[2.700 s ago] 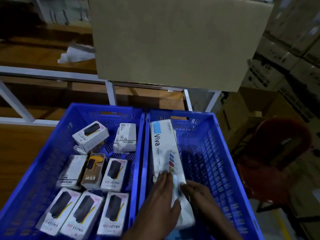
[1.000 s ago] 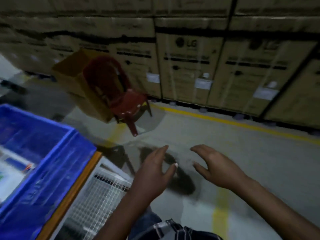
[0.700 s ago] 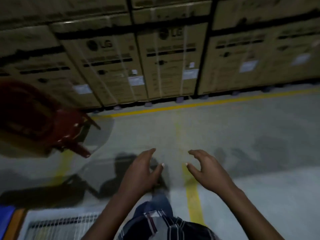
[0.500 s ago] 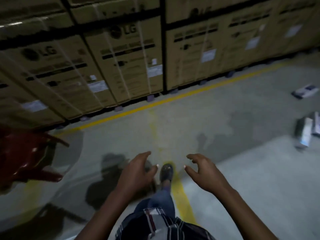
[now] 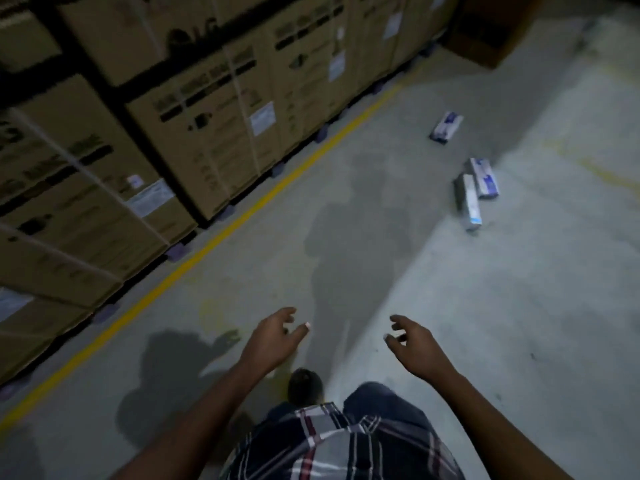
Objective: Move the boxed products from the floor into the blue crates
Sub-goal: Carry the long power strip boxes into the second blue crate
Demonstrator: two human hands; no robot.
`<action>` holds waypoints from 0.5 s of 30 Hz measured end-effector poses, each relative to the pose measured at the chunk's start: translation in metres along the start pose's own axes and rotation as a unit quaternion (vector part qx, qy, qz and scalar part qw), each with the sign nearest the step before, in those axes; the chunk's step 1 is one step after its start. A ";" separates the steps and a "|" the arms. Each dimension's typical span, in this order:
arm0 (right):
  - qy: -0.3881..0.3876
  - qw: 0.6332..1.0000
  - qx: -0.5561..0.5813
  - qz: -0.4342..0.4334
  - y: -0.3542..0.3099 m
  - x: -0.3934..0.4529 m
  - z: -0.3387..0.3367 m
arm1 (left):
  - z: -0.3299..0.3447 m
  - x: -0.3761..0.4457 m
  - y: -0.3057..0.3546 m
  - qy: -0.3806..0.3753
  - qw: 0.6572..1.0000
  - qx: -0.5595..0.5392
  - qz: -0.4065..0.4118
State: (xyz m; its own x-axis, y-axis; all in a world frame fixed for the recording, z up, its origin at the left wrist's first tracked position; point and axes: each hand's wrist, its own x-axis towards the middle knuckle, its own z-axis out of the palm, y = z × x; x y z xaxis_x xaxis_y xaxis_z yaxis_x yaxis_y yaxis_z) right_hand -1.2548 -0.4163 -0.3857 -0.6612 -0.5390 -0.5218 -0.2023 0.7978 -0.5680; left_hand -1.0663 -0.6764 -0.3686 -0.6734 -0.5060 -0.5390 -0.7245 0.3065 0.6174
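Three white-and-blue boxed products lie on the concrete floor ahead to the right: one box (image 5: 446,126) farthest away, and two boxes (image 5: 484,177) (image 5: 468,202) touching each other closer in. My left hand (image 5: 272,341) and my right hand (image 5: 417,348) hover in front of me above the floor, fingers loosely spread, holding nothing. Both are well short of the boxes. The blue crates are out of view.
A wall of large stacked cardboard cartons (image 5: 207,109) runs along the left, bordered by a yellow floor line (image 5: 221,233). A dark brown box (image 5: 485,32) stands at the back right. My foot (image 5: 304,384) shows below my hands.
The view has swung right, away from the blue crates and the red chair. The boxed products on the floor came into sight and now lie nearer. Both hands stay empty.
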 end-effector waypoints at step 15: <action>0.101 0.979 0.119 0.135 0.131 0.147 -0.141 | 0.086 0.259 0.245 -0.177 0.979 0.082 0.059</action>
State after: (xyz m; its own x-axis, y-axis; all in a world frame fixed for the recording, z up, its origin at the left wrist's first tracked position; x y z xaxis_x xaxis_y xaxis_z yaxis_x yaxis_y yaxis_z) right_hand -1.4802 -0.3528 -0.4468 -0.8015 -0.2340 -0.5503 0.1572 0.8054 -0.5715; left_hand -1.4304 -0.6627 -0.4062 -0.7422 -0.1576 -0.6514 -0.6326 0.4855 0.6034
